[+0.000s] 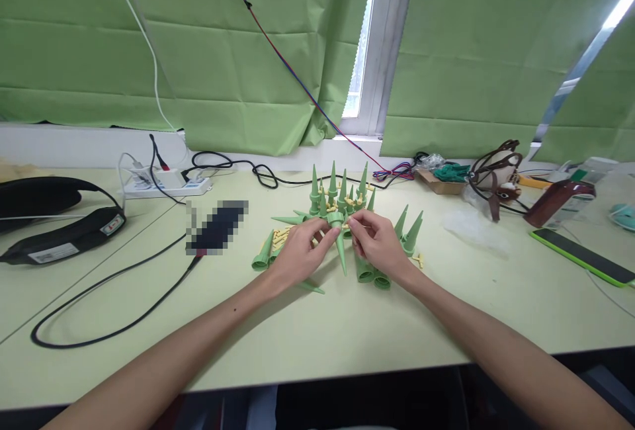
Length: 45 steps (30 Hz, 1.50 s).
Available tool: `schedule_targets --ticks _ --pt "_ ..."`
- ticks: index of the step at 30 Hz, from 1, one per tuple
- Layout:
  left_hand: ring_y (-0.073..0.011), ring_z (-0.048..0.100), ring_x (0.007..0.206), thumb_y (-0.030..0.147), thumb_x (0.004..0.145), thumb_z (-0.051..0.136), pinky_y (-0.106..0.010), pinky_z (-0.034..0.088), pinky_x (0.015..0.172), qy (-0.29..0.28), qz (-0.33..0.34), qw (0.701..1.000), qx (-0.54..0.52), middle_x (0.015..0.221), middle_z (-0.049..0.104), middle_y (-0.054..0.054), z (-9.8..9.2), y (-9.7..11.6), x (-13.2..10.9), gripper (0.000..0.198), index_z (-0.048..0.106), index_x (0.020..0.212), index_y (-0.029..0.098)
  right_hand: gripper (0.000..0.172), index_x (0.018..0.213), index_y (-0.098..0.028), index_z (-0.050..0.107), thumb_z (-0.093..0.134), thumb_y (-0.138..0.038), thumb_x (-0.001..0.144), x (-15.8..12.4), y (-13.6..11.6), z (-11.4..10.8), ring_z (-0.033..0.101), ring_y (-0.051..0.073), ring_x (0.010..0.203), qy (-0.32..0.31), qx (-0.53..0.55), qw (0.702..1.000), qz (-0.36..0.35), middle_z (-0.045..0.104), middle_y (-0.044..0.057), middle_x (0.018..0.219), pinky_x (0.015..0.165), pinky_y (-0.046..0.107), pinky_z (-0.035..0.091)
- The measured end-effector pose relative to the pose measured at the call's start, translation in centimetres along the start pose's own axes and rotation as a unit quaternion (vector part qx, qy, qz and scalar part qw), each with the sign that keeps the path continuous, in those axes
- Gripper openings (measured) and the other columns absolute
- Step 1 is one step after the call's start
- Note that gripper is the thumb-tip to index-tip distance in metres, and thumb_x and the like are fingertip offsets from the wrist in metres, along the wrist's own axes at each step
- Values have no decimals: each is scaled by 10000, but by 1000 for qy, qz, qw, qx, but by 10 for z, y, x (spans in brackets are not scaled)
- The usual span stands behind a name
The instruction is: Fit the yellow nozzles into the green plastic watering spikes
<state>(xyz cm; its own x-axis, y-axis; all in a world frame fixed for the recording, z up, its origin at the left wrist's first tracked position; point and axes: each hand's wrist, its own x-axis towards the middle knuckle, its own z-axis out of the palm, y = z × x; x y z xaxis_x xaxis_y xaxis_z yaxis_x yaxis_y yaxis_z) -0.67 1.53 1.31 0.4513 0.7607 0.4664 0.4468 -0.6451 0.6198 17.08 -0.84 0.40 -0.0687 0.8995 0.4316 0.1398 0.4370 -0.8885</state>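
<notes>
In my left hand [303,249] is a green plastic watering spike [340,251], gripped by its collar between thumb and fingers with the point angled down toward me. My right hand [376,239] is closed in a pinch at the collar's right side, on a small yellow valve [346,224] mostly hidden by the fingertips. Behind both hands, several green spikes [314,188] stand points up, with yellow valves [350,200] among them. More green spikes [262,255] lie by my left hand, beside a pile of yellow valves [280,237]. Hollow green caps [366,272] lie beneath my right hand.
On the left are a dark pixelated device [215,228] on a black cable, a power strip [169,185] and a black padded band [64,238]. To the right lie a phone [583,257], a brown bottle [558,203], clear plastic wrap [473,228] and a cardboard box [439,182].
</notes>
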Motion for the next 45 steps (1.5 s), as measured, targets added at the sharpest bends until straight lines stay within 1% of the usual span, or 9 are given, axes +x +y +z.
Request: schedule_targets --ticks 10,17,28,31,35,38,40,43,45 --pt "-106 537 665 382 907 581 -192 452 508 35 55 998 23 769 531 2 2 -6 -2 228 534 821 177 273 753 -203 501 525 -406 935 0 -5 1 404 91 374 2 -24 1000 9 418 -73 464 392 231 321" --pt "-104 542 675 251 877 628 -188 457 519 64 114 990 44 803 554 -2 4 -10 -3 101 581 930 178 299 733 -201 488 505 -416 940 -1 -3 2 379 88 387 -2 -66 998 1 418 -69 447 425 240 307" --pt "-93 533 656 60 840 558 -199 447 548 75 152 983 68 840 569 -2 4 -15 -3 194 596 979 190 291 735 -199 495 495 -399 946 -1 -1 2 376 91 407 -5 -83 997 -6 411 -67 465 445 241 308" --pt "-105 562 699 50 817 551 -198 469 563 81 127 987 51 876 603 -11 4 -15 -2 234 573 999 195 278 755 -198 516 494 -392 952 -1 -1 3 390 93 424 -1 -82 997 -7 428 -61 490 450 241 310" --pt "-111 584 702 84 787 567 -196 481 554 72 53 996 11 897 607 -10 4 -11 -1 301 513 1057 204 269 767 -197 533 501 -384 957 -2 -1 2 415 97 452 10 -85 996 -15 452 -51 525 464 241 328" --pt "-107 589 663 179 834 552 -194 460 513 60 -1 998 -31 896 586 -10 3 -7 -1 169 489 989 204 262 777 -198 538 504 -383 959 -2 -2 0 421 98 462 19 -83 996 -22 463 -47 545 469 242 336" --pt "-106 580 601 291 910 499 -203 449 492 42 -36 996 -73 814 586 0 2 -5 0 94 498 910 197 255 790 -199 542 502 -384 961 -2 -2 0 423 98 469 23 -79 996 -24 469 -44 562 468 242 336" --pt "-108 532 480 457 970 389 -233 447 494 1 -81 987 -139 612 571 14 0 -4 1 379 512 746 178 243 811 -198 552 500 -381 963 -2 -1 -1 437 98 485 20 -72 997 -29 482 -38 594 473 242 345" --pt "-121 535 467 527 963 370 -245 442 483 -28 -107 976 -185 563 572 3 0 -5 2 480 514 677 169 238 816 -196 559 503 -376 962 -1 -1 -1 448 98 497 14 -70 997 -33 494 -33 614 484 242 357"
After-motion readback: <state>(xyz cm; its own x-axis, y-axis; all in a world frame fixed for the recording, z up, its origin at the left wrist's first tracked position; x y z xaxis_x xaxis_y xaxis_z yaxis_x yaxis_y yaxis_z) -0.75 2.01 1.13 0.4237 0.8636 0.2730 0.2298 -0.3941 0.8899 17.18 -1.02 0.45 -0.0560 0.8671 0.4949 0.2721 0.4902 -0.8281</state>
